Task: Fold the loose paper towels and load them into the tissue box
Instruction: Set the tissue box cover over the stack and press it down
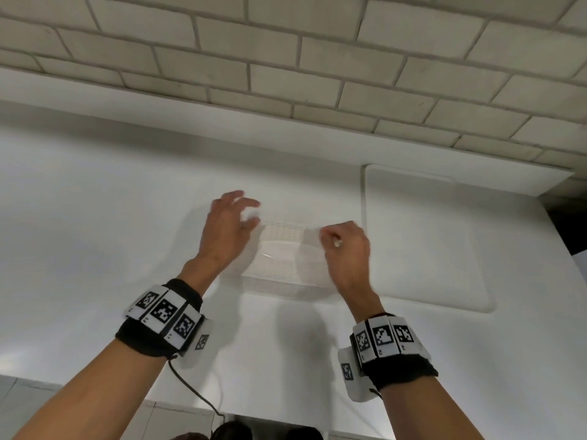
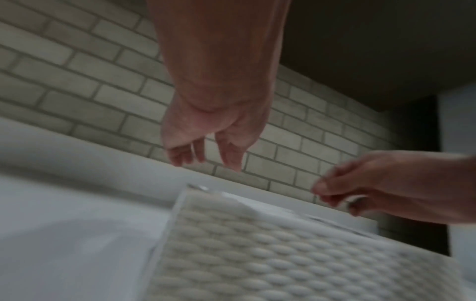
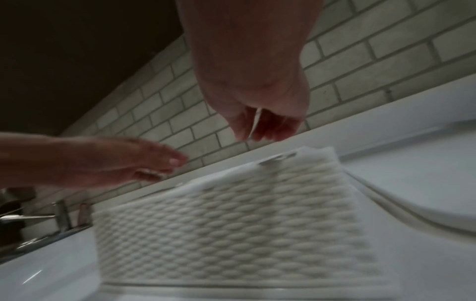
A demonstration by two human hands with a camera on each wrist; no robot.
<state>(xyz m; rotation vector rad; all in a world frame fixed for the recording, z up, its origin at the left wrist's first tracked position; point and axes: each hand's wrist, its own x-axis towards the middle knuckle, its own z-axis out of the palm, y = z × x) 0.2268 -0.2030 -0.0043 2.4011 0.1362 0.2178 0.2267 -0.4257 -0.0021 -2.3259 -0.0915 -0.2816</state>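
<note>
Tissue box (image 1: 279, 277) lies long axis left-right; left hand (image 1: 227, 230) fingers apart, right hand (image 1: 346, 246) fingers pinching a paper towel (image 3: 255, 122)

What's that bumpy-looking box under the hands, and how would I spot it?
Start at the brick-tiled wall and come down onto the white counter. Between the left hand and right hand sits the tissue box, left of a flat white board. Its raised woven-looking texture and clear edges set it apart from the smooth surfaces around it.

Clear glossy plastic tissue box (image 1: 286, 282) holds quilted, matt paper towels (image 3: 231, 220) on a smooth white counter (image 1: 95, 201)
</note>
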